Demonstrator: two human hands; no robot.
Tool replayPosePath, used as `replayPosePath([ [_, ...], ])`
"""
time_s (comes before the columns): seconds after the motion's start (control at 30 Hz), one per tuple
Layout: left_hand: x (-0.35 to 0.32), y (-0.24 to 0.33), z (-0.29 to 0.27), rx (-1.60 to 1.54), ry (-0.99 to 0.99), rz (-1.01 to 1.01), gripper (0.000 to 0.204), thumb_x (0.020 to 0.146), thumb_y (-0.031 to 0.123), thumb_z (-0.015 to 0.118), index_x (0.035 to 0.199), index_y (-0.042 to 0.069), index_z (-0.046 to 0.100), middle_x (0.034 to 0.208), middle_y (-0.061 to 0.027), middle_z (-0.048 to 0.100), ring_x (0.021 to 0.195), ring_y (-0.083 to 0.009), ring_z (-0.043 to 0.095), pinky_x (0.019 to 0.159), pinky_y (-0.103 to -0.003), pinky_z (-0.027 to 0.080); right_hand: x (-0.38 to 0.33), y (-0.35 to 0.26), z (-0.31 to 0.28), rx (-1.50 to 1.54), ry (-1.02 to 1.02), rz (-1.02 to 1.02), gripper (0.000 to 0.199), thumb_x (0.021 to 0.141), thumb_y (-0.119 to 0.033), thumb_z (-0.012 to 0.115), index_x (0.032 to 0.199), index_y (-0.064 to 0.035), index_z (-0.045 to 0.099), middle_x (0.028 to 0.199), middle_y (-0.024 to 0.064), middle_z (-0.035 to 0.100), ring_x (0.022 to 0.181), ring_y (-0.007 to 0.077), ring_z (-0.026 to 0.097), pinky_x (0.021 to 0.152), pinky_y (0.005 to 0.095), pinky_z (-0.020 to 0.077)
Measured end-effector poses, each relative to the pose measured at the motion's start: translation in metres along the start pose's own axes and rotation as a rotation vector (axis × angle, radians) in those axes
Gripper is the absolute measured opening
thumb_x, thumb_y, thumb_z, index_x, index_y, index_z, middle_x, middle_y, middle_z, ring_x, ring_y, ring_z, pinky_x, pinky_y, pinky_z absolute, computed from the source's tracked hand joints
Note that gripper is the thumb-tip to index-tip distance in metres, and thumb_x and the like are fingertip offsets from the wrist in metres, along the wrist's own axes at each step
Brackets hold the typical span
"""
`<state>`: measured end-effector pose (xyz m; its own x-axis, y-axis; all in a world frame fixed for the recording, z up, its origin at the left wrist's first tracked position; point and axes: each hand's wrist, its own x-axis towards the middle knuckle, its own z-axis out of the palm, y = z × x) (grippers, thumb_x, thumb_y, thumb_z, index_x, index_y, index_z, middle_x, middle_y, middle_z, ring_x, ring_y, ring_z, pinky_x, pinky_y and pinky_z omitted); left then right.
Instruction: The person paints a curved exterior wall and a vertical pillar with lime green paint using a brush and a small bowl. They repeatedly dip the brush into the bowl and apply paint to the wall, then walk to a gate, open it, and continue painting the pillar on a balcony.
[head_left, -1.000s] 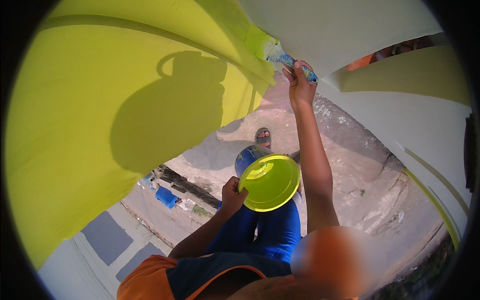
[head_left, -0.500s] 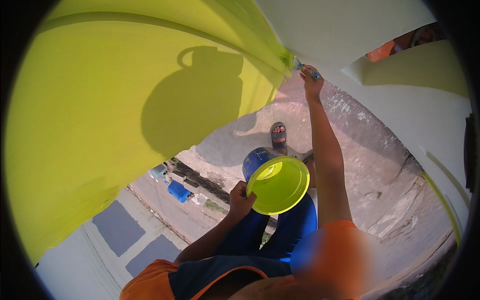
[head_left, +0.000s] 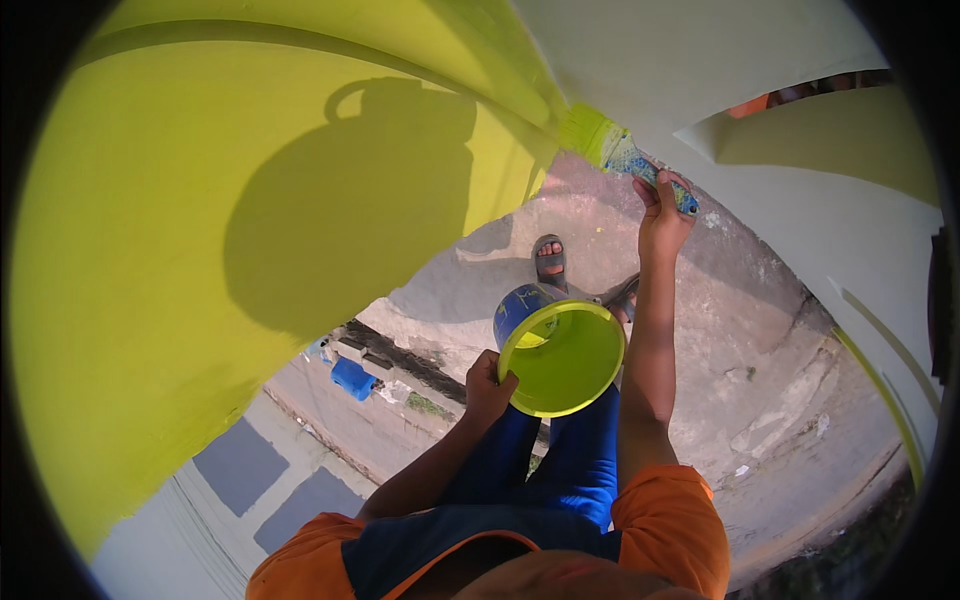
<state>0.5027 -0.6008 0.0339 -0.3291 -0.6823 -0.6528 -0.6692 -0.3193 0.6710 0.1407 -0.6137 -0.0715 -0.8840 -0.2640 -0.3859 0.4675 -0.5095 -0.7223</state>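
My left hand (head_left: 488, 388) is closed on the rim of a blue bucket (head_left: 514, 308), which tilts so that its yellow-green, paint-coated inside faces up. Away to the upper right, my right hand (head_left: 664, 216) grips the handle of a paintbrush (head_left: 630, 158). Its wide bristles are loaded with yellow-green paint and lie by the lower edge of the yellow-green wall (head_left: 180, 190), near the corner with a white wall (head_left: 640, 60). Whether the bristles touch the wall I cannot tell.
My sandalled foot (head_left: 549, 262) stands on worn concrete ground (head_left: 730, 350). Beyond a dark gutter (head_left: 410, 365) lies a blue container (head_left: 353, 379). A ledge (head_left: 840, 140) juts from the white wall at the upper right. My shadow falls across the yellow-green wall.
My right hand has drawn the paintbrush back from the corner, down and toward me, and more of its bristles show. The bucket has shifted slightly, still in my left hand.
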Motion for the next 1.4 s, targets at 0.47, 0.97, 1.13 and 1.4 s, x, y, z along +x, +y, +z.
replayPosePath([
  [0.47,0.103,0.029,0.033,-0.116,-0.085,0.283,0.016,0.078,-0.009,0.059,0.087,0.002,0.053,0.073,-0.0002,0.058,0.064,-0.0026,0.052,0.057,-0.019,0.041,-0.086,-0.146,-0.103,-0.376,-0.273,-0.039,0.010,0.093,-0.004,0.062,0.100,0.0027,0.063,0.097,0.0201,0.068,0.088,0.0282,0.068,0.075,0.0368,0.0569],
  [0.97,0.168,0.168,0.152,0.023,-0.417,0.595,0.015,0.075,-0.011,0.059,0.084,0.000,0.055,0.073,-0.0010,0.062,0.063,-0.0029,0.054,0.055,-0.020,0.041,-0.062,-0.116,-0.092,-1.619,-0.732,-0.411,0.030,0.071,-0.002,0.069,0.099,-0.0096,0.075,0.115,0.0063,0.068,0.106,0.0253,0.064,0.085,0.0364,0.0552],
  [1.13,0.148,0.191,0.167,0.124,-0.457,0.670,0.013,0.075,-0.009,0.060,0.082,0.000,0.056,0.069,0.0011,0.060,0.060,-0.0018,0.051,0.053,-0.019,0.039,-0.059,-0.110,-0.103,-1.690,-0.837,-0.483,0.030,0.071,0.001,0.064,0.098,-0.0092,0.074,0.112,0.0067,0.069,0.105,0.0265,0.064,0.083,0.0372,0.0547],
  [1.4,0.129,0.162,0.179,-0.040,-0.388,0.651,0.013,0.074,-0.009,0.061,0.082,0.001,0.056,0.068,0.0021,0.058,0.059,-0.0017,0.049,0.054,-0.019,0.039,-0.060,-0.088,-0.119,-1.077,-0.716,-0.225,0.021,0.079,-0.002,0.071,0.099,-0.0073,0.073,0.097,0.0085,0.072,0.089,0.0248,0.068,0.081,0.0328,0.0521],
])
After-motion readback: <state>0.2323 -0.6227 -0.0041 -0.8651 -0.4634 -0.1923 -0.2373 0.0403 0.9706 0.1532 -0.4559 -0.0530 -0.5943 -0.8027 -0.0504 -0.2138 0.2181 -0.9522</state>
